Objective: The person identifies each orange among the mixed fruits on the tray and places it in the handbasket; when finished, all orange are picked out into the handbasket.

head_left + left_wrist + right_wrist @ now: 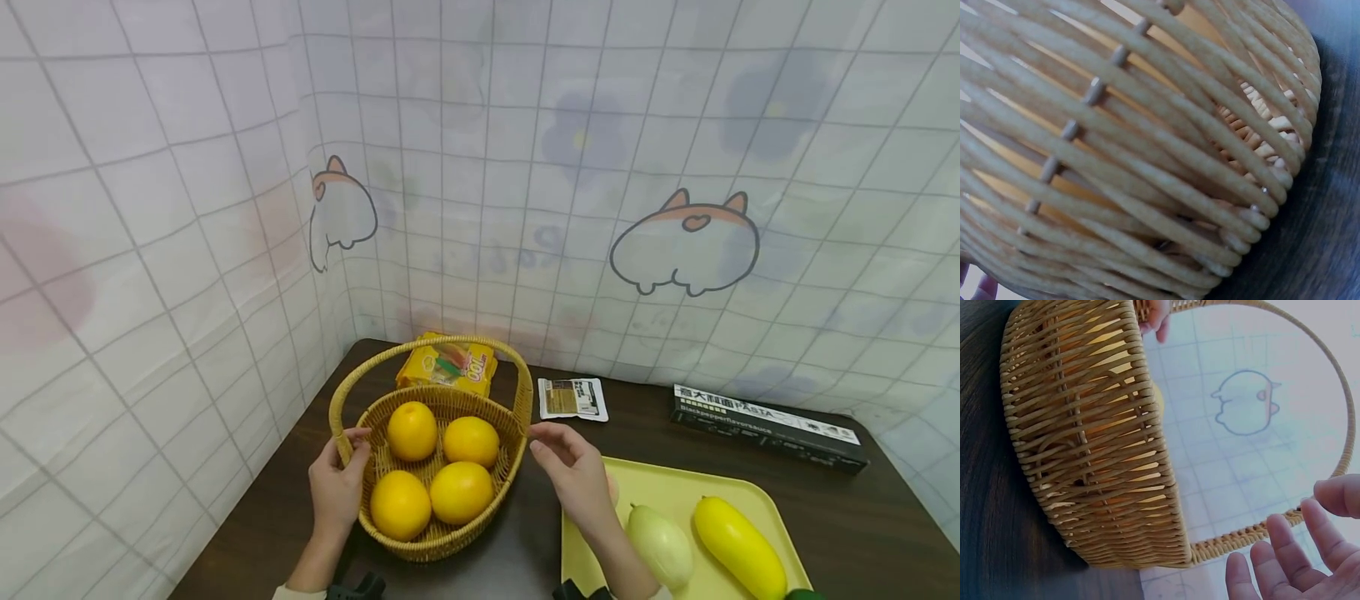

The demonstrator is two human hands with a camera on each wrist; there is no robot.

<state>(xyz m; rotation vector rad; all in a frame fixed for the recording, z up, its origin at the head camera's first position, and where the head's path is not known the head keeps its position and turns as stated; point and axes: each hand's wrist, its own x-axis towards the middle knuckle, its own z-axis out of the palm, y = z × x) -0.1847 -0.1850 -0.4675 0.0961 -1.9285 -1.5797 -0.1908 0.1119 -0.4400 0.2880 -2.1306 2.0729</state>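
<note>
A woven basket [427, 546] with a tall arched handle stands on the dark table, holding several oranges [461, 493]. At the left foot of the handle, my left hand [337, 483] grips it, with thumb and fingertips reaching over the rim. In the right wrist view, fingertips of the left hand [1159, 319] show at the rim's far side. My right hand [577, 479] is beside the handle's right foot. Its fingers [1285, 547] are spread and loosely bent, fingertips right at the handle. The left wrist view is filled by the basket's woven side [1147, 144].
A yellow package [450, 367] lies behind the basket, with a small sachet [572, 399] to its right. Further right is a black pasta box [768, 427]. A yellow tray [720, 483] at front right carries a pale green pear-shaped item [660, 546] and a long yellow fruit [738, 546].
</note>
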